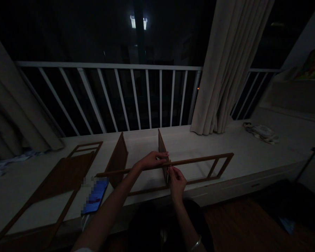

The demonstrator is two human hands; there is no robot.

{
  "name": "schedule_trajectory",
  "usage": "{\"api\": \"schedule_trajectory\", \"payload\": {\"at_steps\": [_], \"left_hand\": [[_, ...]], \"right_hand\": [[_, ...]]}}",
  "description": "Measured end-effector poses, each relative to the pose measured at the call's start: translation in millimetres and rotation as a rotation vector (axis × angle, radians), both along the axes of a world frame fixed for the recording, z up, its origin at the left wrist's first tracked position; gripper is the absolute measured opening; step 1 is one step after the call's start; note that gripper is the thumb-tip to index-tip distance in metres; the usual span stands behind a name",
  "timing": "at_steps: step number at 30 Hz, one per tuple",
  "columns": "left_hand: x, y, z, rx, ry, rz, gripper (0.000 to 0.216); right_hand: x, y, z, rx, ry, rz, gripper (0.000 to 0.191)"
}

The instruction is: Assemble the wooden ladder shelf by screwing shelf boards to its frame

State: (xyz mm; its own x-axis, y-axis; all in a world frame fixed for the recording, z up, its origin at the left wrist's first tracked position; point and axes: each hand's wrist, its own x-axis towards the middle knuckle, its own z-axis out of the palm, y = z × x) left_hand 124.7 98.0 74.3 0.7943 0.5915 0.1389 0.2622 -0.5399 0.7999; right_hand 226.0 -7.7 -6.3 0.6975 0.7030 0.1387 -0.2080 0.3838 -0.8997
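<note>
A brown wooden frame [199, 160] with ladder-like rungs at its right end stands on edge on the white ledge. Two upright wooden panels, a left one [118, 161] and a right one [162, 143], join it crosswise. My left hand [152, 160] grips the frame's upper rail where the right panel meets it, fingers reaching over the panel's edge. Just below that joint, my right hand [176, 180] is closed in a pinch against the frame. A thin, small thing shows at its fingertips, too dark to name.
A second wooden frame with a panel [65, 175] lies to the left. A lit phone [96, 196] with a cable rests near the ledge's front edge. White railings [147, 94] and a curtain [220, 70] stand behind. A crumpled cloth [262, 133] lies at right.
</note>
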Motion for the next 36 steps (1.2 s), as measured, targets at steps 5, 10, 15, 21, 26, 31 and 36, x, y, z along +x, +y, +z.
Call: {"api": "schedule_trajectory", "payload": {"at_steps": [5, 10, 15, 21, 26, 31, 36], "left_hand": [[0.5, -2.0, 0.9, -0.007, 0.001, 0.029, 0.046], [-0.3, -7.0, 4.7, -0.012, 0.005, 0.035, 0.055], [0.0, -6.3, 1.1, 0.008, -0.020, 0.024, 0.058], [1.2, -6.6, 0.1, 0.009, -0.011, 0.041, 0.056], [0.9, -7.6, 2.7, -0.001, 0.012, 0.050, 0.056], [1.3, -7.2, 2.1, 0.011, 0.004, 0.048, 0.055], [2.0, -6.8, 2.3, 0.015, 0.025, 0.049, 0.055]], "right_hand": [[10.2, -2.8, 4.9, 0.042, -0.109, -0.033, 0.025], [14.8, -5.3, 10.8, 0.003, -0.013, 0.041, 0.027], [16.7, -6.6, 11.5, 0.031, 0.039, 0.022, 0.035], [12.4, -7.3, 7.8, 0.036, -0.061, -0.088, 0.029], [15.6, -10.6, 10.8, 0.052, -0.319, -0.068, 0.020], [29.3, -17.4, 18.8, 0.093, -0.488, 0.044, 0.020], [33.5, -17.2, 14.7, 0.120, -0.575, 0.015, 0.021]]}}
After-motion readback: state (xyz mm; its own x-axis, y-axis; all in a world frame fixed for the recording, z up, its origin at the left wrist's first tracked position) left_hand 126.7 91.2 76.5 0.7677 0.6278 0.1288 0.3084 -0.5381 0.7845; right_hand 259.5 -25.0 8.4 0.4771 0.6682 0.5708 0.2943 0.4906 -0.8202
